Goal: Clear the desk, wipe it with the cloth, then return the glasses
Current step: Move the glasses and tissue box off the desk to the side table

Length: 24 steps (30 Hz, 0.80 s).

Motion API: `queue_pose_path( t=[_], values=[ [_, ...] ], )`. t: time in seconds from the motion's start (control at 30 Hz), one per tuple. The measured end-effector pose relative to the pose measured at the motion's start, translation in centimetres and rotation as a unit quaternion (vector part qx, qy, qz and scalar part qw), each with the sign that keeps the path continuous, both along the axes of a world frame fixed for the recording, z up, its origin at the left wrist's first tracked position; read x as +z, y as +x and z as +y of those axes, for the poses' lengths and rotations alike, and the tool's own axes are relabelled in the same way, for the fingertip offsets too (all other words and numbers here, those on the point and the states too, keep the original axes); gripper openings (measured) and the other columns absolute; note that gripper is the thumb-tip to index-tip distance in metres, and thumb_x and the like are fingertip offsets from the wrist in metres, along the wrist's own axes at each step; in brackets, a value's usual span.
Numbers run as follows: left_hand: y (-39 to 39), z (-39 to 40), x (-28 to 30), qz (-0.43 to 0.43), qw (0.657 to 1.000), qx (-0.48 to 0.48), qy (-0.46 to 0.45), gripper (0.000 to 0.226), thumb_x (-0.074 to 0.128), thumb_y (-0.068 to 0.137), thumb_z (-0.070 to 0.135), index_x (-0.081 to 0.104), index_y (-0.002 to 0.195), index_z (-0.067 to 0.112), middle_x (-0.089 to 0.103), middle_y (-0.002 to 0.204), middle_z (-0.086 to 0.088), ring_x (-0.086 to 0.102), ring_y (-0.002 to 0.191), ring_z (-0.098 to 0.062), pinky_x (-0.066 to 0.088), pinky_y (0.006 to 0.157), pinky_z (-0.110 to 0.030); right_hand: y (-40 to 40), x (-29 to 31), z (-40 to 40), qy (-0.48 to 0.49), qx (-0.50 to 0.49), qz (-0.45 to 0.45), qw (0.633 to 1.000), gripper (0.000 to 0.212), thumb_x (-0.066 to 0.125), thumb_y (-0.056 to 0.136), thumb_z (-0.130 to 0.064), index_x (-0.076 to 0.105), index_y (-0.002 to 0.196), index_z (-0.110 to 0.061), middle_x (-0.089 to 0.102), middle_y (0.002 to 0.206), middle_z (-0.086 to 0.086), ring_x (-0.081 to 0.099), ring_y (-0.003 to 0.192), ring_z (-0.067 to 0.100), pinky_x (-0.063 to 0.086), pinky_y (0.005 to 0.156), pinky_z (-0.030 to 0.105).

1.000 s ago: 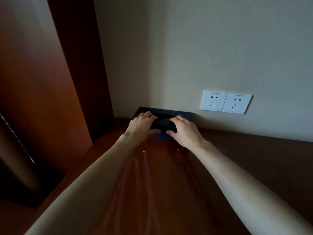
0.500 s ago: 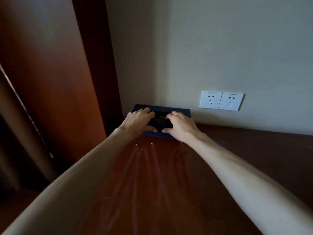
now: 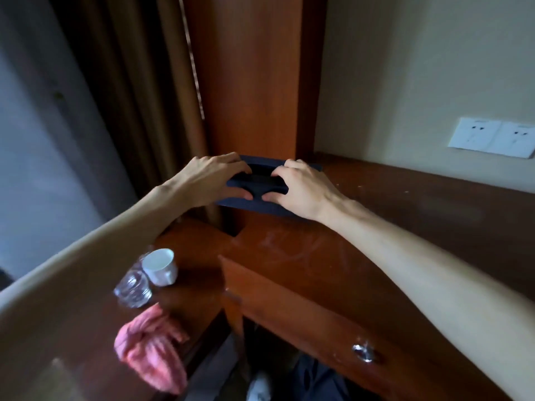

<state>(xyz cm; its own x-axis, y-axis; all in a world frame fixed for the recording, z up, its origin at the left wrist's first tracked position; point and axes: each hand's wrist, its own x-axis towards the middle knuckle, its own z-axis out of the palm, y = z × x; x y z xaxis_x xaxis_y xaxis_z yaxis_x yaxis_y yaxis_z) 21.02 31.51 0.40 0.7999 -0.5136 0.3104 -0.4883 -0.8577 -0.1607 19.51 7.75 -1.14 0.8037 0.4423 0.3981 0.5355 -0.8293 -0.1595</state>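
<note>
Dark tray (image 3: 249, 205), gripped by both hands, has lifted off the desk (image 3: 405, 227).

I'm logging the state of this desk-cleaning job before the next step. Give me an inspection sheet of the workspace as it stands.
Surface: wooden desk, glossy, faint streaks near its front edge.
Job's things: dark tray held at the desk's back left corner; pink cloth, glasses and white cup on the lower side table.
Clutter: nothing seen on the desk.
Grippers: left hand and right hand both grip the tray.
Cables: nothing seen.
Surroundings: wall sockets, curtain, drawer knob.
</note>
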Motion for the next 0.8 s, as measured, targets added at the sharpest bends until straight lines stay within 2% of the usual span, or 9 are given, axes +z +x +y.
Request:
queue_pose_path(
  t=[0.2, 0.37, 0.53, 0.8],
  values=[
    [-4.5, 9.9, -0.5, 0.013, 0.997, 0.067, 0.034, 0.064, 0.051, 0.083, 0.079, 0.051, 0.130, 0.036, 0.052, 0.128, 0.012, 0.063, 0.104, -0.022, 0.052, 0.076, -0.042, -1.7, -1.8, 10.9, -0.006, 0.036, 0.000, 0.999, 0.057, 0.065, 0.091, -0.057, 0.059, 0.129, -0.014, 0.058, 0.127, 0.004, 0.051, 0.125, 0.025, 0.049, 0.088, 0.046],
    [-5.2, 15.8, -1.2, 0.009, 0.996, 0.087, 0.034, 0.061, 0.060, 0.087, 0.068, 0.054, 0.133, 0.030, 0.056, 0.125, 0.010, 0.065, 0.101, -0.020, 0.053, 0.074, -0.039, -1.5, -2.8, 18.0, 0.000, 0.037, 0.002, 0.999, 0.057, 0.066, 0.093, -0.052, 0.057, 0.131, -0.012, 0.058, 0.131, 0.008, 0.050, 0.128, 0.029, 0.049, 0.091, 0.048],
    [-2.0, 18.6, -3.2, 0.008, 0.993, 0.091, 0.081, 0.059, 0.062, 0.089, 0.060, 0.053, 0.136, 0.024, 0.059, 0.125, 0.005, 0.068, 0.098, -0.023, 0.056, 0.076, -0.038, 1.1, -5.3, 22.8, 0.000, -0.012, 0.022, 1.000, 0.053, 0.067, 0.094, -0.047, 0.054, 0.129, -0.009, 0.054, 0.133, 0.011, 0.047, 0.130, 0.031, 0.048, 0.093, 0.047],
    [6.6, 22.1, -10.3, 0.078, 0.988, 0.106, 0.081, 0.060, 0.068, 0.088, 0.053, 0.050, 0.137, 0.024, 0.055, 0.129, 0.002, 0.066, 0.105, -0.027, 0.057, 0.081, -0.043, 7.7, -12.7, 28.2, 0.012, -0.087, 0.084, 0.993, 0.056, 0.068, 0.093, -0.046, 0.052, 0.131, -0.008, 0.052, 0.136, 0.011, 0.046, 0.132, 0.028, 0.050, 0.092, 0.041]
  ],
)
